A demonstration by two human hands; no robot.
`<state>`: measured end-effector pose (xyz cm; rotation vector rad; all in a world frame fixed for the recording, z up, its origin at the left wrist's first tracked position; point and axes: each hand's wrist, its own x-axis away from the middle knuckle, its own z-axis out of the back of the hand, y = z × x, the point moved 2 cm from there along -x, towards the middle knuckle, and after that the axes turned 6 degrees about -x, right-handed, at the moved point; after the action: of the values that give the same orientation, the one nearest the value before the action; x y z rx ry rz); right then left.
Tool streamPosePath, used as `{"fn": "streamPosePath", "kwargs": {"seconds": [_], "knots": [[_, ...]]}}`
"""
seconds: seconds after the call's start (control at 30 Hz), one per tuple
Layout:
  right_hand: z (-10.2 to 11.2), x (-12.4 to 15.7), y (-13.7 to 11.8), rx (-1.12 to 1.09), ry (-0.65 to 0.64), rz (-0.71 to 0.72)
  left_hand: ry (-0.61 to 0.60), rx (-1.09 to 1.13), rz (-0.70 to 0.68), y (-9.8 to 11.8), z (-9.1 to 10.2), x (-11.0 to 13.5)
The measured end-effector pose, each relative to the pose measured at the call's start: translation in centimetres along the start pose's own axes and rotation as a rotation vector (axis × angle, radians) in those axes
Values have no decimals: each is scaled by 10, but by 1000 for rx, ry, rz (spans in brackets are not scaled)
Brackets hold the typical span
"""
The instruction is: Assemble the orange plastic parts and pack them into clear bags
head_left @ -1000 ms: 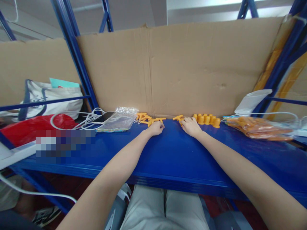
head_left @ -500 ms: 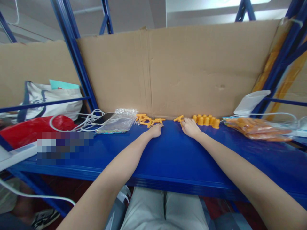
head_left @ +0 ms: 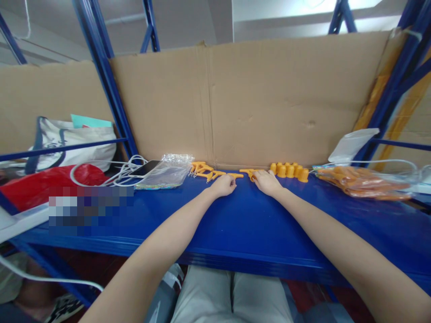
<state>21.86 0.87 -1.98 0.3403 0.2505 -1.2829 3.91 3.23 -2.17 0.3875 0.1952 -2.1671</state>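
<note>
Orange T-piece (head_left: 235, 175) flat, long axis L-R, at left hand (head_left: 224, 185) fingertips; both shifted rightward since prev. Right hand (head_left: 266, 181) likewise: fingers curled together, grip unclear.

A small orange plastic T-shaped piece (head_left: 235, 175) is lying flat at the back of the blue metal shelf (head_left: 235, 224). A second orange plastic T-shaped piece (head_left: 247, 171) is lying flat just beside it, on its right. Both are sitting close to the brown cardboard wall (head_left: 269, 98).
</note>
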Motion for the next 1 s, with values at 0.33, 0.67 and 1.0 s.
{"fn": "streamPosePath", "kwargs": {"seconds": [0.33,0.67,1.0], "knots": [[-1,-1,1,-14,20,-24,95,76,-89,6,1,-1],[-8,-3,9,-246,70,-352,-164,-65,6,-20,-12,-1],[-16,-6,20,-334,78,-509,-110,-76,1,-13,-5,2]]}}
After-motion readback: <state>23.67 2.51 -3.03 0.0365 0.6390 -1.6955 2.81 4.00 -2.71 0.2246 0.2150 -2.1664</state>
